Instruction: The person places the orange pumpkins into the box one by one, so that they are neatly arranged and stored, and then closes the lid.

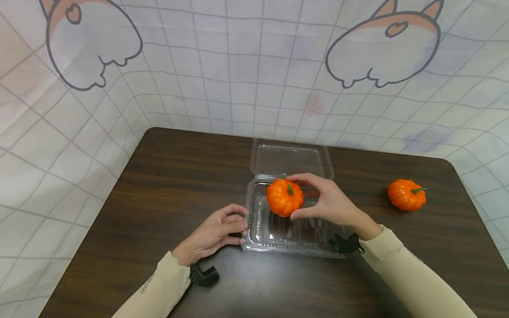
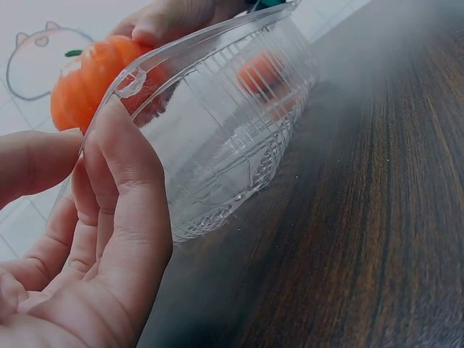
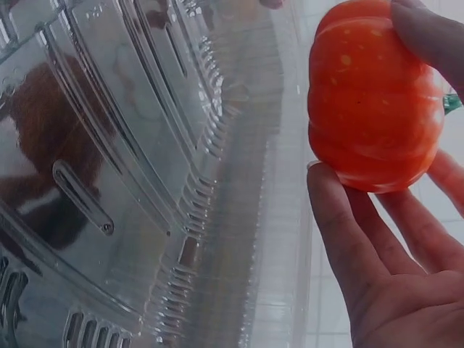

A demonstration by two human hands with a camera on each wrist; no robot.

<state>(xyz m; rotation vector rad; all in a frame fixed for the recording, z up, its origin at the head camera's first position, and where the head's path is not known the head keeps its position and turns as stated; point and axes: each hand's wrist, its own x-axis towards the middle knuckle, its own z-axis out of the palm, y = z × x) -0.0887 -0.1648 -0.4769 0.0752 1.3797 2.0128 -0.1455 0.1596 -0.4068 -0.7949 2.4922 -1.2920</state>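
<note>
My right hand [image 1: 330, 201] grips a small orange toy pumpkin [image 1: 284, 197] between thumb and fingers, above the left part of a clear plastic clamshell box [image 1: 260, 236]. The pumpkin's green stem points up. In the right wrist view, the fingers curve round the pumpkin [image 3: 377, 101] and the ribbed box floor [image 3: 130, 181] lies beside it. My left hand [image 1: 216, 232] is at the box's left side. Seen from the left wrist, its thumb and forefinger pinch the box's rim [image 2: 196, 43]. The box's lid [image 1: 288, 159] lies folded back behind it.
A second orange pumpkin [image 1: 405, 194] sits on the dark wooden table [image 1: 179, 176] to the right of the box. A white gridded cloth [image 1: 246, 79] with cartoon drawings hangs behind the table and along its sides.
</note>
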